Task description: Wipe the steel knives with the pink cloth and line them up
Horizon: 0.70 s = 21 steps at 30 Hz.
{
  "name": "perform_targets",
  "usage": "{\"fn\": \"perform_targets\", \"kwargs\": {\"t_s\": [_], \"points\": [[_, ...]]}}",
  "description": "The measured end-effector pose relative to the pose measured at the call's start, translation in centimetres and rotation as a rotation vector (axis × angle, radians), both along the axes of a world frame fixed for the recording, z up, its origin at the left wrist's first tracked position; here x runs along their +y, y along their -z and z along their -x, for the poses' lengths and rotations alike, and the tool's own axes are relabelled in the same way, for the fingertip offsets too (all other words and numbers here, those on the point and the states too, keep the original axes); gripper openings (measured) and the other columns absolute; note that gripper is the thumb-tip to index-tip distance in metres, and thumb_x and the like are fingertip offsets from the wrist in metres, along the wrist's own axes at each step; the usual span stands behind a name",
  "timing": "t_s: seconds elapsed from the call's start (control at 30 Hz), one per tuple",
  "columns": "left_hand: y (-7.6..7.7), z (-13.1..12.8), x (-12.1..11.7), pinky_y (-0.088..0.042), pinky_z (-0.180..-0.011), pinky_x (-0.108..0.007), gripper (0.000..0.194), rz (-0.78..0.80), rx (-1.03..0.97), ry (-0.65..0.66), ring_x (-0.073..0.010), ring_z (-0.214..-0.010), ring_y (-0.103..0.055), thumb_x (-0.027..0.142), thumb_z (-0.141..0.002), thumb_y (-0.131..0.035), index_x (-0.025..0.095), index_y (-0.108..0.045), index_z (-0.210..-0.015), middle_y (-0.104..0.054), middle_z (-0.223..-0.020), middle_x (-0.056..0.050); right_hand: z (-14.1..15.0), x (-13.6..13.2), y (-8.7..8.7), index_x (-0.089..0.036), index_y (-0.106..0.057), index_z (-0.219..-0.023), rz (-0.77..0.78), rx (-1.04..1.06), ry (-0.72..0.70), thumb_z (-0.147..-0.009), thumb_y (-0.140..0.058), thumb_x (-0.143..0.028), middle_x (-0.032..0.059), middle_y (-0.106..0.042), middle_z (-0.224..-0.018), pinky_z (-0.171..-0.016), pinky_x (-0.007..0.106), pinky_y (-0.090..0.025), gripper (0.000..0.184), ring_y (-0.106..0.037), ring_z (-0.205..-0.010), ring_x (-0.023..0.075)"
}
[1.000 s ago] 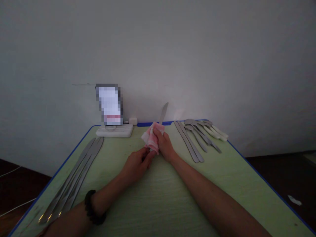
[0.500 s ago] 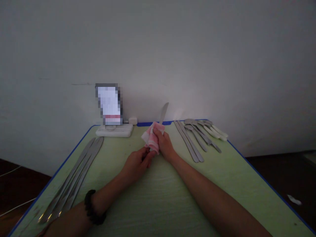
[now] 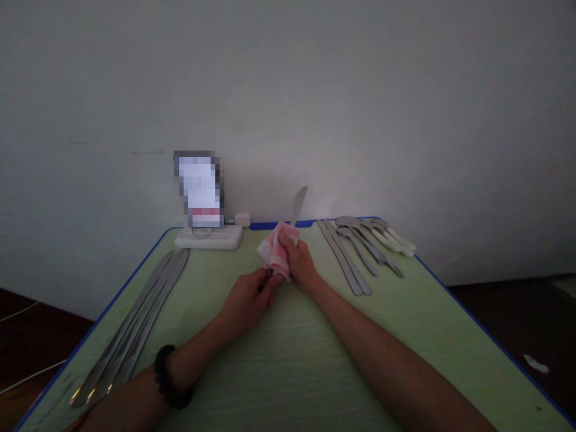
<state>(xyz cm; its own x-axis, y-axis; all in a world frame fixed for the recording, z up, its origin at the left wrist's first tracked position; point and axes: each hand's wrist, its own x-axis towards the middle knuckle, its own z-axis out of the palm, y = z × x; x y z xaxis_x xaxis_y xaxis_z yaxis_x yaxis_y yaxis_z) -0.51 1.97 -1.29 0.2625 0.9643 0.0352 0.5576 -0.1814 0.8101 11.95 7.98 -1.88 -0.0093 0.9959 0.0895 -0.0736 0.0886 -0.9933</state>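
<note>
Honestly, the knife [image 3: 297, 208] is mid-frame, blade up; R hand [image 3: 301, 263] clamps pink cloth [image 3: 279, 251] round it, L hand [image 3: 248, 300] pinches the low end, grip partly hidden. Loose folds could slip imo, sliding fingers bladeward.

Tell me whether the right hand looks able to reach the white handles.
Probably not yet: the right hand is holding the pink cloth, and metal cutlery lies between it and the white handles.

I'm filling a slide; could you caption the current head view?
Left hand and right hand hold a knife in a pink-and-white cloth above a green table.
</note>
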Motion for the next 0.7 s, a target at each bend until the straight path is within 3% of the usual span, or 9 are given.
{"fn": "perform_targets", "kwargs": {"t_s": [0.47,0.7], "points": [[-0.33,-0.09,-0.06,-0.032,-0.049,-0.023,0.036,0.000,0.023,-0.011,-0.0123,-0.046,-0.046,0.043,-0.085,-0.039,0.020,-0.047,-0.058,-0.050,-0.049,0.004,0.06,-0.36,-0.48,-0.018,-0.048,-0.057,-0.022,-0.028,0.044,-0.073,-0.051,-0.045,-0.0030,-0.044,-0.053,-0.050,0.024,-0.032,0.032,-0.037,-0.051,0.0104],[-0.29,-0.20,-0.05,-0.032,-0.048,-0.022,0.034,0.031,-0.063,-0.005,-0.0113,-0.047,-0.045,0.043,-0.083,-0.042,0.020,-0.047,-0.059,-0.048,-0.049,0.005,0.07,-0.46,-0.61,-0.018,-0.047,-0.055,-0.008,-0.035,0.047,-0.073,-0.049,-0.047,-0.0032,-0.043,-0.052,-0.049,0.024,-0.031,0.034,-0.038,-0.051,0.0106]]}}
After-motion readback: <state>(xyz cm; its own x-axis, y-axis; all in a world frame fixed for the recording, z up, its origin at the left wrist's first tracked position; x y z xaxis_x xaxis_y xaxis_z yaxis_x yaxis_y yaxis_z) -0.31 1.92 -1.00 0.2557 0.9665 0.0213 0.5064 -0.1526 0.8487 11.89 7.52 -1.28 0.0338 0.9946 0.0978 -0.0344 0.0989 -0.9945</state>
